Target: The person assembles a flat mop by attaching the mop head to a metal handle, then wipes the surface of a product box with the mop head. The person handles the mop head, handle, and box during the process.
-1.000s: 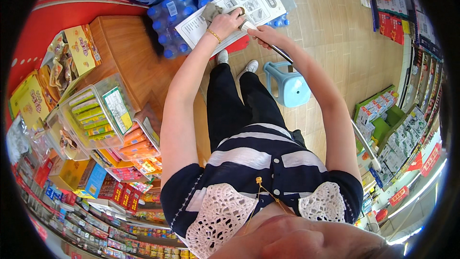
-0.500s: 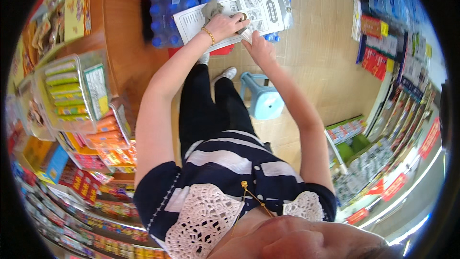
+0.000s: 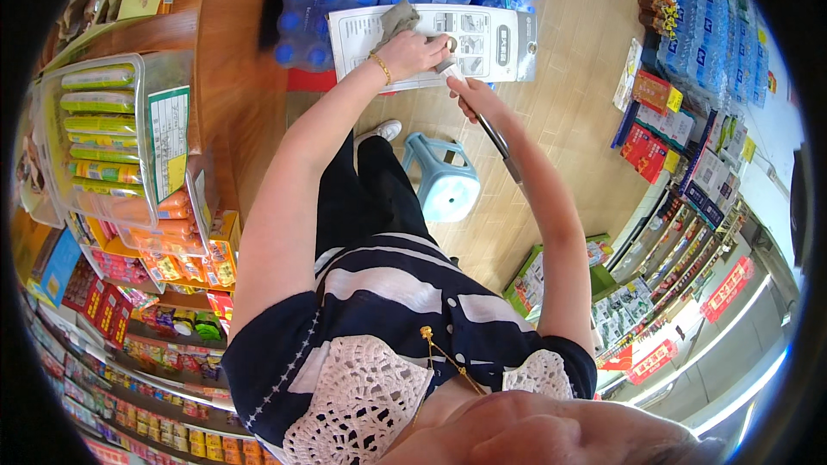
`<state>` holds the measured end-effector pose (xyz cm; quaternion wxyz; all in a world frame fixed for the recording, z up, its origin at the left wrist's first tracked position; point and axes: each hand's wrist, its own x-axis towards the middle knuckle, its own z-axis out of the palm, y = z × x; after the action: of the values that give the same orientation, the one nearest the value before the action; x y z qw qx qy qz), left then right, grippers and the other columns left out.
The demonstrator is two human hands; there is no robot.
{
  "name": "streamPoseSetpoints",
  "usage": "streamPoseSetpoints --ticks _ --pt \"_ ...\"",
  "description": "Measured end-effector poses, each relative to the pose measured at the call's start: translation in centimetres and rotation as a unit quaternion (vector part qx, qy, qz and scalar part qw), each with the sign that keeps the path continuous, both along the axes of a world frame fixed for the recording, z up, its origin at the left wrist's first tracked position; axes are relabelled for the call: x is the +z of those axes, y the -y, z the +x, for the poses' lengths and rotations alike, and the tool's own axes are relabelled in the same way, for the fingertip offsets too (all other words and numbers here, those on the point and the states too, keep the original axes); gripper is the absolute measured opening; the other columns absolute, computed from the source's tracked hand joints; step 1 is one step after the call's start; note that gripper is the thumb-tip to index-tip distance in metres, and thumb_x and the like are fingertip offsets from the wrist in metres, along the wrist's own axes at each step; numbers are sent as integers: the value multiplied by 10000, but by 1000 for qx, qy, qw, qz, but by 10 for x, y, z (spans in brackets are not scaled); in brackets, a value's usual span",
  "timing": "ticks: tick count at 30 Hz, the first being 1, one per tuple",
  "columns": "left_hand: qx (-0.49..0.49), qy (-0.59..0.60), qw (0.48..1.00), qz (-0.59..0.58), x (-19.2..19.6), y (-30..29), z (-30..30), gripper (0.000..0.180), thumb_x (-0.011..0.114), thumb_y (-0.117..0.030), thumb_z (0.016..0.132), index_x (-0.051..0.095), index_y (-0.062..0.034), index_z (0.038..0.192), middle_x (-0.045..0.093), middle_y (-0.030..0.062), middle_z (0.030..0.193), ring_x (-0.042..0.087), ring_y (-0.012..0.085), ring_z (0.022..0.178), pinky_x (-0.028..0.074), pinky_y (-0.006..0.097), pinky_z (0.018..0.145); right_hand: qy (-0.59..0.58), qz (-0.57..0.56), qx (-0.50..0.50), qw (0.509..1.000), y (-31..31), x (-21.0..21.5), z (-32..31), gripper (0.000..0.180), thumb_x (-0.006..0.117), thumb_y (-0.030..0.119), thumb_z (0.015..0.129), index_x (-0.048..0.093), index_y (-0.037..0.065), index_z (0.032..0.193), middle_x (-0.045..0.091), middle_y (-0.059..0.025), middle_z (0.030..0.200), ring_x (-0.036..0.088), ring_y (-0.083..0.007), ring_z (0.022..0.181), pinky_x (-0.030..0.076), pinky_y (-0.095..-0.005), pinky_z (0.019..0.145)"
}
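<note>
Stool, light blue plastic, stands on the floor just beyond our legs. Past it our arms stretch forward to a white printed carton lying flat on top of shrink-wrapped bottle packs.

Our left hand is pressed down on the carton near its middle, fingers curled around a grey-green cloth that pokes out toward the carton's far left edge. Our right hand sits at the carton's near edge, closed around a slim tool whose long handle runs back along the forearm; its tip meets the carton beside the left hand. We cannot tell what kind of tool it is.

Step in hand, as we judge it: working on the carton's top face, left hand steadying and the tool applied by the right. Next move calls for keeping the carton pinned and steering the tip clear of the left fingers.

Floor is pale wood planks. Wooden counter on the left carries clear bins of packaged snacks. More bottle packs and shelves of packets line the right side; it's a shop aisle.
</note>
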<state>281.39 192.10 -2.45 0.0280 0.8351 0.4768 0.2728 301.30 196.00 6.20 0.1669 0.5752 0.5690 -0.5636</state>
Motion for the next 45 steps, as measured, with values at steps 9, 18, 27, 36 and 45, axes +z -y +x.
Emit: streamPoseSetpoints --ticks 9,18,27,36,45 --pt "8 12 1000 20 -4 -1 1 207 595 -229 803 592 -123 981 567 16 1167 544 138 581 470 275 550 168 392 271 863 30 -19 -11 505 589 494 826 453 9 858 612 -172 653 627 -339 575 510 -403 467" --pt "29 18 999 40 -9 3 3 157 572 -193 832 594 -114 966 585 10 1131 530 130 566 460 266 536 2 214 219 952 -3 -3 -7 499 612 436 819 546 -59 812 593 -262 683 607 -417 686 476 -458 609" --pt "-2 37 999 -10 -3 0 -1 270 647 -195 733 554 -126 977 556 20 1182 545 150 598 478 294 564 31 94 78 992 5 -7 -8 458 676 417 760 589 -22 859 630 -171 717 624 -320 668 482 -421 600" --pt "-13 139 979 -149 19 0 -16 557 736 -362 705 551 -144 1183 523 65 1132 606 267 785 503 367 669 83 328 98 936 40 -35 0 465 700 393 747 481 41 958 637 -214 776 628 -391 738 505 -483 635" --pt "86 173 977 -91 18 0 -8 348 697 -234 769 589 -127 1082 546 70 937 610 246 723 508 342 609 56 329 51 941 53 -25 18 380 671 358 766 501 63 936 634 -184 760 623 -374 737 490 -480 633"
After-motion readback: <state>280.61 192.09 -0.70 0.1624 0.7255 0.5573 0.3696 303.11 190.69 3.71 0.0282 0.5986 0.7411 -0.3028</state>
